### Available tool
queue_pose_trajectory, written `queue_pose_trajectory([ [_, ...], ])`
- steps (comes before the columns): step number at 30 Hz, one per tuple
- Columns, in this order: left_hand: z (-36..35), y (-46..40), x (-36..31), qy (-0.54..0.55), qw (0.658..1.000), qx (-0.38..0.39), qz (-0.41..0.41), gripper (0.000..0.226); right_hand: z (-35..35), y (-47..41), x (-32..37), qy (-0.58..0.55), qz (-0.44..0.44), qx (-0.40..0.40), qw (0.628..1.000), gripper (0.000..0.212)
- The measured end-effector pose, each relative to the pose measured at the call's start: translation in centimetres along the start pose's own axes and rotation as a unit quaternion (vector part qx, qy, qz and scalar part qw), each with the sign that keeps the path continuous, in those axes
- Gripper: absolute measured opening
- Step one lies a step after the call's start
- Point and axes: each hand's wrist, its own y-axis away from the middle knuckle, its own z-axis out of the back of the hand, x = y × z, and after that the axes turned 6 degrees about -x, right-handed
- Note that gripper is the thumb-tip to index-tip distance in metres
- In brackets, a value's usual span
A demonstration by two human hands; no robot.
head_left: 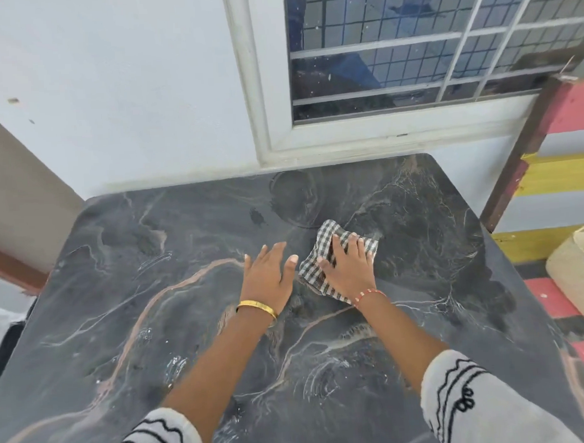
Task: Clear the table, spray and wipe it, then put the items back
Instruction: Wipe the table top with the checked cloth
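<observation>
- Now the right hand (pixel 348 269) presses flat on the checked cloth (pixel 335 253), fingers spread over it, a little right of the middle of the dark marbled table (pixel 153 294).
- The left hand (pixel 268 277) rests just beside the cloth on its left, palm down, fingers straight and close together, gripping nothing.
- No items show on the tabletop, and no spray bottle is in view, so I judge we are in the wiping step.
- Risk one: the cloth is bunched and folded under the palm; a hard push could roll it up, so it skids over the wet film and leaves streaks.
- Risk two: a ring mark (pixel 296 201) and a dark blotch (pixel 257 216) sit on the far side, beyond the cloth; short strokes near the middle would miss them.
- Risk three: pale smears show near the sleeves (pixel 475 397) on the near side; leaning forward could drag the fabric through the wet patches.
- Risk four: the left palm on the damp surface may leave its own print on wiped ground.
</observation>
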Motion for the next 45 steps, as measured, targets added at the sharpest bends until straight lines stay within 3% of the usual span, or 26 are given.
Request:
queue_pose_trajectory([
  [7,1.2,1.7,0.9,-0.009,1.0,0.011,-0.007,0.048,1.7,0.1,-0.7,0.048,0.082,-0.022,0.995,0.068],
  [11,1.3,1.0,2.5,-0.001,1.0,0.024,-0.012,0.05,-0.3,-0.3,0.4,-0.045,0.003,-0.02,0.999,0.064],
  [17,2.3,-1.5,5.6,0.017,0.997,0.066,-0.028,0.049,-4.1,0.9,4.2,0.048,-0.093,-0.12,0.987,0.063],
  [24,4.7,-8.1,10.9,-0.013,0.993,0.092,-0.077,0.048,-7.5,-1.9,12.2,0.06,-0.143,-0.135,0.979,0.07],
  [29,4.6,-10.6,13.0,0.0,0.99,0.104,-0.098,0.048,-7.5,-6.5,12.4,0.083,-0.135,-0.18,0.971,0.071],
  [32,4.2,-11.2,13.4,-0.001,0.988,0.109,-0.105,0.048,-7.2,-6.8,12.2,0.092,-0.124,-0.166,0.974,0.071],
  [39,2.8,-11.7,10.9,0.011,0.983,0.114,-0.147,0.048,-4.0,-7.1,7.8,0.186,0.033,-0.138,0.972,0.08],
  [45,2.1,-12.8,10.6,-0.002,0.984,0.109,-0.138,0.048,-6.0,-6.5,8.7,0.129,-0.004,-0.156,0.979,0.083],
])
